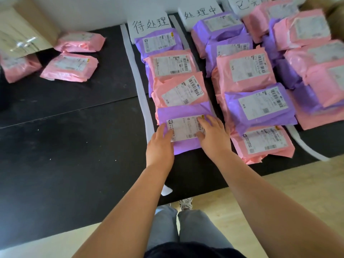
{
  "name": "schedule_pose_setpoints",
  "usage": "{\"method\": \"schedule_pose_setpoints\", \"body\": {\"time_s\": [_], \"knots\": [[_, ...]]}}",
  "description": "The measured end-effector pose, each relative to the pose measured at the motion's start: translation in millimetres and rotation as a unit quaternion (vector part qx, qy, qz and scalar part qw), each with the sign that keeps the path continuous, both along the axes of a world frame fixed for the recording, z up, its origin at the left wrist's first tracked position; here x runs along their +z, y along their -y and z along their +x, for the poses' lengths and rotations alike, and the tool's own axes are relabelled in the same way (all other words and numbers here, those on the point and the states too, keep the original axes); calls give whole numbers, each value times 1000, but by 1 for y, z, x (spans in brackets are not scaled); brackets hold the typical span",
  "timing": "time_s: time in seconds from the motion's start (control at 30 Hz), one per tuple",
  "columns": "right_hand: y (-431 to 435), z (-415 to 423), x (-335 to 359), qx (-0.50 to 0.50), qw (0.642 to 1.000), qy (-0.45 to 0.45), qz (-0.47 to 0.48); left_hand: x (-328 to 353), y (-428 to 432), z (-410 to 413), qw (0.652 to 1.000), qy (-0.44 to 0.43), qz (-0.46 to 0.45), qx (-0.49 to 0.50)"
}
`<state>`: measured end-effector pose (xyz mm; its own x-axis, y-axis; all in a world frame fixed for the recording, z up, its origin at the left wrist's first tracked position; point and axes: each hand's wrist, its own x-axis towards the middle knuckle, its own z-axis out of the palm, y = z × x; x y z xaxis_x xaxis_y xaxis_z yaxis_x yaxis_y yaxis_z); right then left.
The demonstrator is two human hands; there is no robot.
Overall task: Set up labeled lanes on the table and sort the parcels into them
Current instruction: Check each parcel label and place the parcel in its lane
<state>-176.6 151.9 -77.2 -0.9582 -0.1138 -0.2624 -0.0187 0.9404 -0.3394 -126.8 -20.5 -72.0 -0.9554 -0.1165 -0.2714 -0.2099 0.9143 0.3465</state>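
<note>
A purple parcel (183,113) with a white shipping label lies at the near end of the left lane on the black table (74,146). My left hand (160,144) rests on its near left corner and my right hand (214,135) lies on its right side, fingers straight on the label. Behind it the lane holds two pink parcels (178,90) and a purple one (158,41), below a handwritten lane sign (149,25). The middle lane (247,71) and right lane (307,53) are full of pink and purple parcels under their own signs (200,13).
White strips (141,86) mark the lane borders. Three pink parcels (69,67) lie loose at the far left beside a cardboard box (24,28). Another cardboard box (335,17) is at the far right. The table's near edge runs above a wooden floor (260,192).
</note>
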Motion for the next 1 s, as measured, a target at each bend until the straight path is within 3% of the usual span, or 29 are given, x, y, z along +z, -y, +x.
{"method": "schedule_pose_setpoints", "body": {"time_s": [0.3,0.73,1.0], "knots": [[9,-1,13,-47,986,-126,-95,33,7,10,997,-62,15,33],[87,-11,50,32,983,-151,-95,56,69,7,983,-90,38,153],[204,-12,76,57,988,-120,-76,67,191,12,981,-126,36,142]]}}
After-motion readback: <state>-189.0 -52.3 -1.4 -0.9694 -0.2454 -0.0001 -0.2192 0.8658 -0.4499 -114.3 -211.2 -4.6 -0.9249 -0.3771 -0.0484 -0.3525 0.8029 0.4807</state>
